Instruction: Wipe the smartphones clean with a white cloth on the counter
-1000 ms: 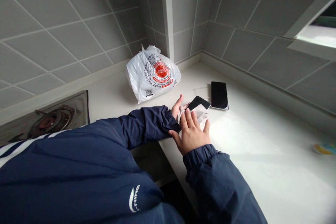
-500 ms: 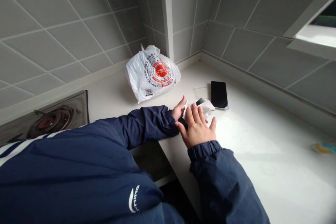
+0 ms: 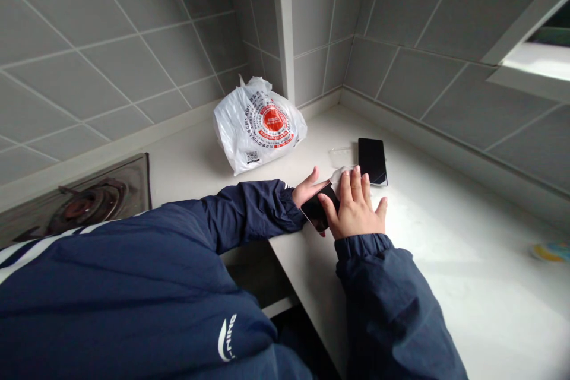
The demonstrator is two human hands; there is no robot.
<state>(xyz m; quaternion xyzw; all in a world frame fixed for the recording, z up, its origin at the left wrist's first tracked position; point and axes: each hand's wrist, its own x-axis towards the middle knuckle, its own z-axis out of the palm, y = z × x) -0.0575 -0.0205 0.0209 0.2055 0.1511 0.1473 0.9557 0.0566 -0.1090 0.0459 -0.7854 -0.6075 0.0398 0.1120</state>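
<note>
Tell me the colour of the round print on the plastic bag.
Red-orange, on a white plastic bag; the head view shows it plainly.

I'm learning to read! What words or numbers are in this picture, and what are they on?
"LI-NING": white sideways lettering on the navy blue jacket.
White crinkled plastic bag: red round print with characters and a small square code, all too small to read.
</note>
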